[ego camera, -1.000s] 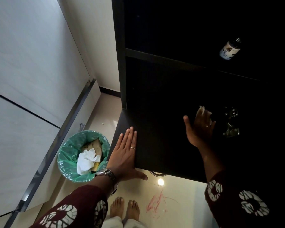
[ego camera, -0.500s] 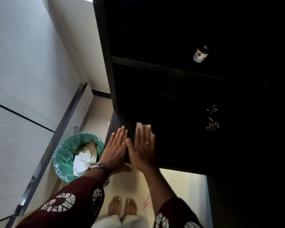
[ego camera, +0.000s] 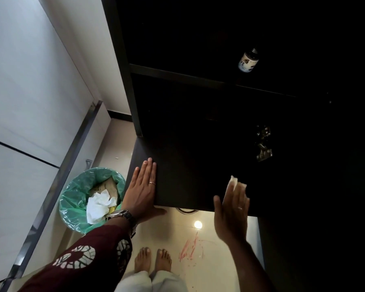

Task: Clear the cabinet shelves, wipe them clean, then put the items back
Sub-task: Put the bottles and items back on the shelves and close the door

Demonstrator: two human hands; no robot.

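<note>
A dark cabinet shelf panel fills the middle of the view. My left hand lies flat on its left front corner, fingers straight, thumb under the front edge. My right hand presses a white tissue flat against the panel near its front edge, fingers straight; only the tissue's tip shows past the fingertips. On the shelf above stands a small dark bottle with a white label. The cabinet's inside is very dark.
A bin with a green liner, holding crumpled white paper and cardboard, stands on the floor at the left. A metal hinge sits on the cabinet's right side. White wall panels rise at the left. Red marks stain the floor by my bare feet.
My right hand with the tissue swept left across the panel to beside my left hand, then back right along the front edge. My left hand stayed on the corner.
</note>
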